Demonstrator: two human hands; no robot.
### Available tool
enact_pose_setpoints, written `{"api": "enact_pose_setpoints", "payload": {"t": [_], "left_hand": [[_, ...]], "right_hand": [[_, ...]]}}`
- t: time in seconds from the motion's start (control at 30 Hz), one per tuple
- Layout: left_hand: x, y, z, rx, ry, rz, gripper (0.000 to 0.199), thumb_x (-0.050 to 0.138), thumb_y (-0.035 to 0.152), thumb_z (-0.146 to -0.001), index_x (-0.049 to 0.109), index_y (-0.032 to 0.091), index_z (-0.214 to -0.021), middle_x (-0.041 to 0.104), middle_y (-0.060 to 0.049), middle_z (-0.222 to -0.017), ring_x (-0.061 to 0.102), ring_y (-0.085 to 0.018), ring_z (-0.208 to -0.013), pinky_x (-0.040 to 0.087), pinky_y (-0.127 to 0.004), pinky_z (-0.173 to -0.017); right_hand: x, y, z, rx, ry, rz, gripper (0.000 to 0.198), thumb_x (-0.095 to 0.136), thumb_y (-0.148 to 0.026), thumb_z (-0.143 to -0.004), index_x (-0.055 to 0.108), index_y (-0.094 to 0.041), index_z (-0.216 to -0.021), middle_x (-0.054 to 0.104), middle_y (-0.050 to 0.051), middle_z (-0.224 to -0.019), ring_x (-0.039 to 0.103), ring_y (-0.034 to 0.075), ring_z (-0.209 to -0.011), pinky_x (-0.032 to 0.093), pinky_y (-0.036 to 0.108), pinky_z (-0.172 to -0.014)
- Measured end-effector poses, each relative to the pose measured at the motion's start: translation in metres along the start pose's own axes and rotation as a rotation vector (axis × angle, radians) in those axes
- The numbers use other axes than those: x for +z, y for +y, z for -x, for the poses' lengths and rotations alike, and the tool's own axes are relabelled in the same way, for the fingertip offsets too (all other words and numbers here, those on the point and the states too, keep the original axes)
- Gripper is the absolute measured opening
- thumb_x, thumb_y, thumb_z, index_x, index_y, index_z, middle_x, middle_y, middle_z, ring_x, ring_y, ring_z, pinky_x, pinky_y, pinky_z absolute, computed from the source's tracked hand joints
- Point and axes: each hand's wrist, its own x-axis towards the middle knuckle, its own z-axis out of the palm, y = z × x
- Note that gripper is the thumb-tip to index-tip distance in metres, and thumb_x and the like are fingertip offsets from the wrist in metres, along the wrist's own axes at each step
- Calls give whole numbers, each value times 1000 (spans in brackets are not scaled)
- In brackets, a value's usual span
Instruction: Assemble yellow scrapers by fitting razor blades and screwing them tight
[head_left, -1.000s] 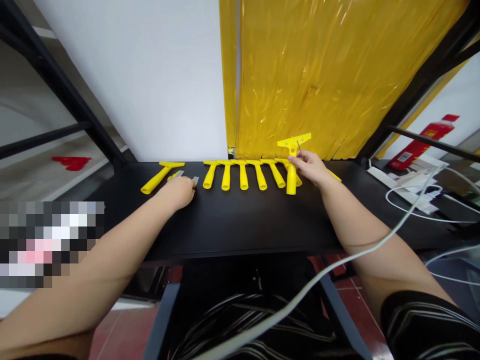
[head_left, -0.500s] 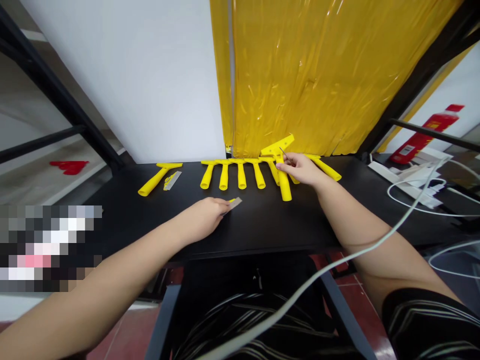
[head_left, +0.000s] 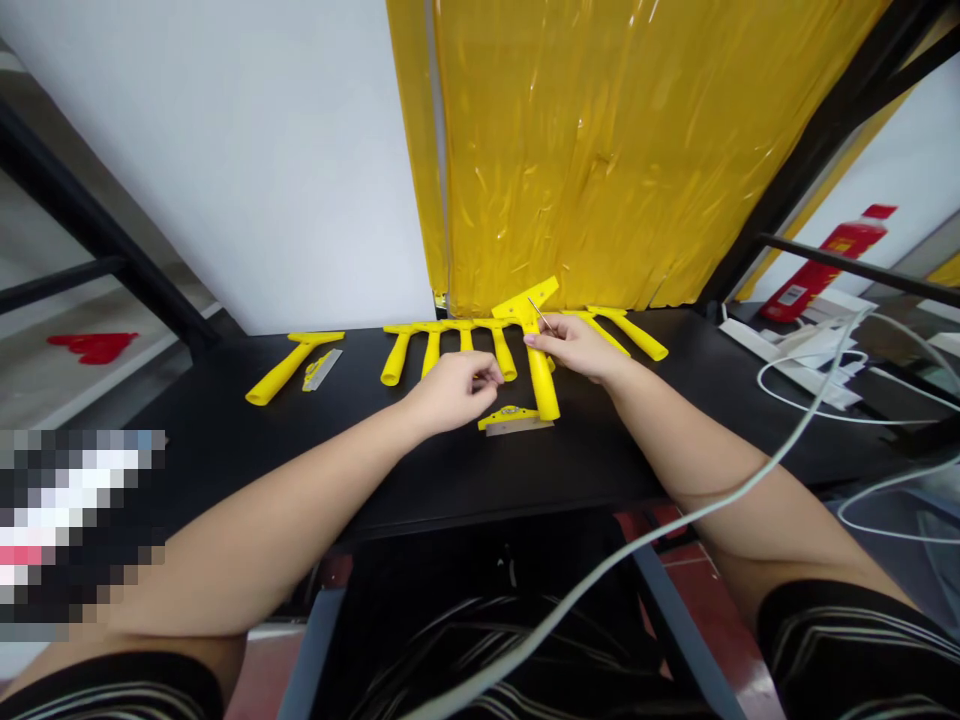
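Black bench (head_left: 225, 440) across mid frame; white wall (head_left: 247, 170) upper left, yellow plastic curtain (head_left: 600, 150) upper centre-right. White cables (head_left: 810, 400) at right, w/ a red bottle (head_left: 817, 265).

Count: 1 yellow scraper handle (head_left: 289, 357) alone at left w/ 1 blade piece (head_left: 321, 369) just beside it; approx. 4 handles in a row (head_left: 420, 345) at centre; 2 more (head_left: 626, 333) right of centre.

R hand (head_left: 577, 345) closed round a yellow scraper (head_left: 538, 350), held tilted, plus a thin metal pin (head_left: 541, 313). L hand (head_left: 450, 388) w/ fingers pinched; can't tell if anything's in them. Blade holder (head_left: 516, 420) flat on bench, just below both hands.

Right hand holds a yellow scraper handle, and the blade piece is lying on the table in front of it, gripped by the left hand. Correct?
Not quite. In the head view the right hand holds the yellow scraper handle and the blade piece lies on the table, but the left hand does not grip it; it sits just beside it.
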Motion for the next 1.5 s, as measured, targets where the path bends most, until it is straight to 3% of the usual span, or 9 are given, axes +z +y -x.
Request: {"api": "enact_pose_setpoints", "payload": {"t": [0.1,0.3,0.43,0.57,0.7,0.87,1.0,1.17,1.5], "left_hand": [[3,-11,1,-142,107,359,18,72,24,-89,65,17,-105,75,-8,-100,75,-20,-93,62,-38,-87],[2,-13,8,-294,-23,751,51,77,27,-89,44,22,-128,69,-1,-94,70,-12,-67,60,-32,-70],[-18,-7,11,-329,39,605,41,70,23,-90,47,21,-123,62,4,-82,58,-8,-52,49,-24,-51],[-40,-14,11,-388,132,347,38,66,23,-89,50,21,-123,61,4,-76,58,-10,-50,48,-25,-48],[-46,-22,13,-365,146,80,40,67,28,-88,55,20,-125,67,1,-82,61,-13,-53,50,-28,-52],[-43,-13,16,-133,137,-238,24,67,28,-87,64,19,-109,72,-5,-97,67,-20,-81,53,-34,-75],[-44,-6,18,-99,121,-310,23,66,27,-88,66,18,-109,74,-7,-101,67,-22,-88,53,-36,-82],[-45,-10,19,-113,131,-353,25,66,26,-88,67,18,-111,74,-8,-104,68,-23,-90,54,-38,-86],[-43,-11,18,-143,104,-378,27,66,29,-88,69,18,-112,75,-9,-107,68,-24,-88,54,-40,-86]], "right_hand": [[18,-5,0,71,-41,-166,50,84,-65,-79,59,-22,-77,58,-2,-63,50,11,-53,33,25,-46],[55,-12,7,8,-268,-236,44,82,-58,-84,66,-17,-90,72,4,-82,60,10,-58,40,23,-48],[38,-11,12,-54,-253,-149,40,79,-48,-89,56,-23,-111,62,-5,-83,47,8,-52,38,24,-49],[1,-14,16,-86,-378,274,20,70,-37,-94,59,-21,-98,62,0,-87,49,12,-66,40,26,-60],[-15,-20,19,3,-463,590,9,67,-26,-91,64,-20,-96,66,3,-88,55,16,-73,41,29,-68],[-1,-21,20,-27,-512,808,12,65,-10,-84,65,-21,-89,66,2,-85,53,15,-71,37,29,-66],[5,-23,21,-89,-535,790,11,66,-10,-84,69,-19,-87,66,2,-83,54,15,-71,39,29,-69],[4,-30,25,27,-664,618,20,82,-33,-82,73,-19,-94,68,1,-84,60,16,-75,44,28,-66],[8,-33,26,212,-677,664,30,87,-31,-76,71,-21,-100,77,2,-93,70,19,-82,48,29,-71]]}}
